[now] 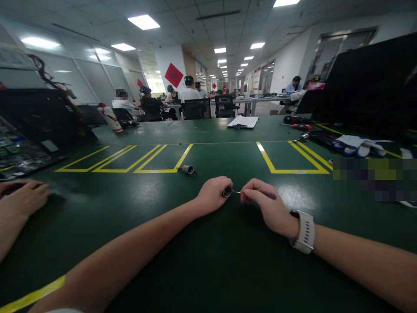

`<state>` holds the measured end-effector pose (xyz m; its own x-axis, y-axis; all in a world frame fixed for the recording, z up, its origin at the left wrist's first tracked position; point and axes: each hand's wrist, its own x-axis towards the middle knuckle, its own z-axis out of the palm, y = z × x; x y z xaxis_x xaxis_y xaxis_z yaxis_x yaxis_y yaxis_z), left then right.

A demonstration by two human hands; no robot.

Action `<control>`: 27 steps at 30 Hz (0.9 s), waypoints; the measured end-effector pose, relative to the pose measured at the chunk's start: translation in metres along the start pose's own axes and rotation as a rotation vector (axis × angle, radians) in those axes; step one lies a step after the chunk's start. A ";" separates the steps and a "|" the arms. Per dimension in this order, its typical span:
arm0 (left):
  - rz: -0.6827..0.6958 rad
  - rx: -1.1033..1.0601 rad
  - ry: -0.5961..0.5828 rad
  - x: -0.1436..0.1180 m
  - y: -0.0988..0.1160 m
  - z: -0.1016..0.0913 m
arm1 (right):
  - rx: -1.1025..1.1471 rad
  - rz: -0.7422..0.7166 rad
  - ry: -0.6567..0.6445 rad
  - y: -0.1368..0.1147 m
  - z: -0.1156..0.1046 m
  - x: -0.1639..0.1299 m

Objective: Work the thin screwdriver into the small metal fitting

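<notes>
My left hand (213, 194) is closed round a small metal cylinder (227, 191) whose dark, hollow round end faces me. A slim screwdriver (269, 196) with a dark purple handle is pinched in my right hand (262, 202). Its thin metal shaft points left and meets the side of the cylinder; whether the tip sits in a screw is too small to tell. A similar metal cylinder (188, 169) lies on the green table (202, 269), beyond my left hand. On my right wrist is a pale watch (304, 231).
Another person's hand (24, 198) rests at the left edge. Yellow tape (154, 171) marks boxes on the table. A clipboard (243, 121) lies at the far edge. Gloves (358, 145), a red-and-black screwdriver (302, 127) and a black monitor (374, 82) are to the right.
</notes>
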<state>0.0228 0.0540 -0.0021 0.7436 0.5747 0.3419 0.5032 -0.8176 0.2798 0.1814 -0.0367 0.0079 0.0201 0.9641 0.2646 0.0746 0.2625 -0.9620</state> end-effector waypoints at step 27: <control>0.070 0.029 -0.087 0.001 -0.001 -0.003 | 0.353 0.156 0.071 0.010 -0.003 0.010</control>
<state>0.0218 0.0553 0.0002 0.8122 0.5116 0.2804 0.4602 -0.8572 0.2312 0.1854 -0.0241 0.0011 0.0743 0.9916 0.1055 -0.2818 0.1223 -0.9516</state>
